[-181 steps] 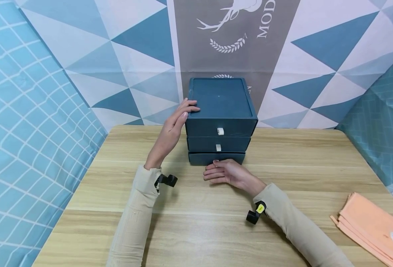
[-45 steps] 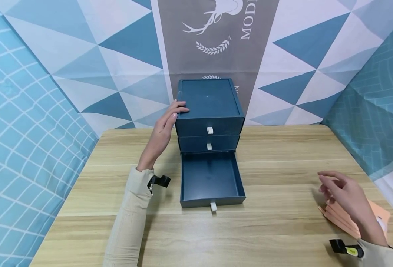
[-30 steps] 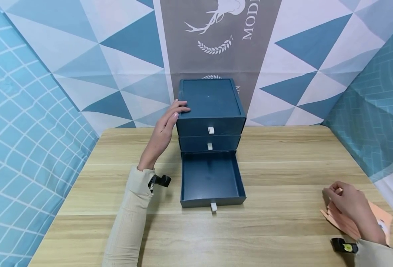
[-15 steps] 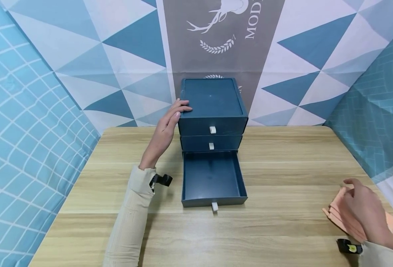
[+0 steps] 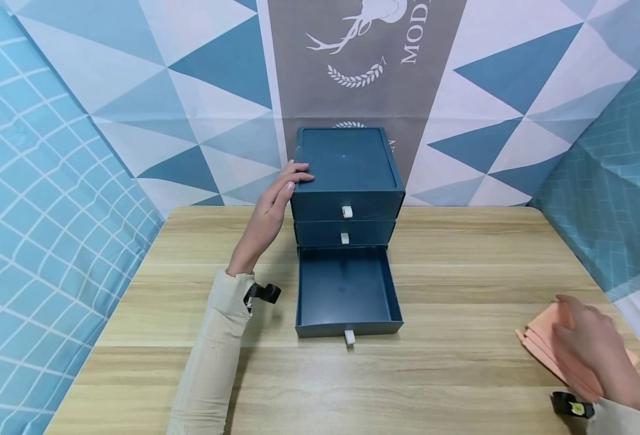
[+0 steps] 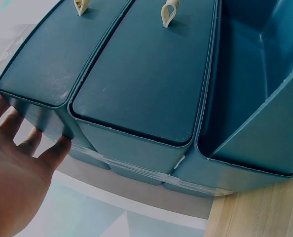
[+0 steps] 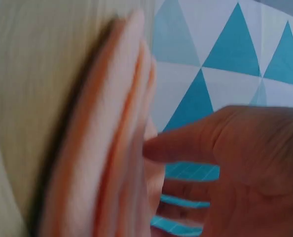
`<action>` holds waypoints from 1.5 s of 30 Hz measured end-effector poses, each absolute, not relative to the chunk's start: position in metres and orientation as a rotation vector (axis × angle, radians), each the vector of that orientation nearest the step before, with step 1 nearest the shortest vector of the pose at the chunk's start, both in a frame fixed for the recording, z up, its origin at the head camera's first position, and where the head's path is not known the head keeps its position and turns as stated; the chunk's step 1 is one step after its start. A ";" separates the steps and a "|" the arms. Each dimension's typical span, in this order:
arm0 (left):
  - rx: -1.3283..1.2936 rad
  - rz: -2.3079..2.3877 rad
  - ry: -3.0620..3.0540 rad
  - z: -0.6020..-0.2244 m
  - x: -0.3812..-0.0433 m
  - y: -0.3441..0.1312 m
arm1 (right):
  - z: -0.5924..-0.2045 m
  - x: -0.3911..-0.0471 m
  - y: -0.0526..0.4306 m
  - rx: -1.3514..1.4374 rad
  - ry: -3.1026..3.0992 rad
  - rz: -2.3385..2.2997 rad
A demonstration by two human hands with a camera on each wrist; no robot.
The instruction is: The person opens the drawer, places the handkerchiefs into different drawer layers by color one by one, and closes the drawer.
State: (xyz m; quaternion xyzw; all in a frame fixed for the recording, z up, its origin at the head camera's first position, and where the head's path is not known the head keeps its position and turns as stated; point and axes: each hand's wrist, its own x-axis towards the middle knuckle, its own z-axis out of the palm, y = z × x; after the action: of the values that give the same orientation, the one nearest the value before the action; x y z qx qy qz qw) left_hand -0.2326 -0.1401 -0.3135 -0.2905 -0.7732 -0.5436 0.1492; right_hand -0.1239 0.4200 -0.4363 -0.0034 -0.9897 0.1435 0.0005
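My left hand rests on the upper left edge of a dark blue three-drawer box, its fingers lying over the top. In the left wrist view, the fingers touch the side wall. The bottom drawer is pulled out, and nothing lies inside it. Far to the right, my right hand is over a folded peach-orange towel, covering much of it. The right wrist view shows the thumb against the towel's folds, with a bulge of fabric between thumb and fingers.
The upper two drawers are closed, each with a small white pull tab. A white tab also hangs from the open drawer's front. Patterned sheets hang behind and beside the wooden table.
The bottom drawer has come out from its closed position. My right hand has gone from there to the towel, which has just shifted slightly left. My left hand stays on the box.
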 end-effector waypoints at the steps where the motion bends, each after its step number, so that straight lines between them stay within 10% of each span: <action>1: -0.833 -1.561 -2.224 -0.314 -0.232 -0.140 | -0.436 -0.125 0.418 0.063 -3.090 0.466; 45: -0.842 -1.570 -2.218 -0.315 -0.234 -0.139 | -0.413 -0.114 0.388 0.054 -2.925 0.952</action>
State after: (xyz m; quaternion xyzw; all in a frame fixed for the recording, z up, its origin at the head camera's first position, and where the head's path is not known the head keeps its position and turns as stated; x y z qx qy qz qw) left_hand -0.2342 -0.1391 -0.3147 -0.2928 -0.7711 -0.5458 0.1478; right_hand -0.1145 0.3878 -0.4126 0.0177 -0.9502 0.3093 0.0327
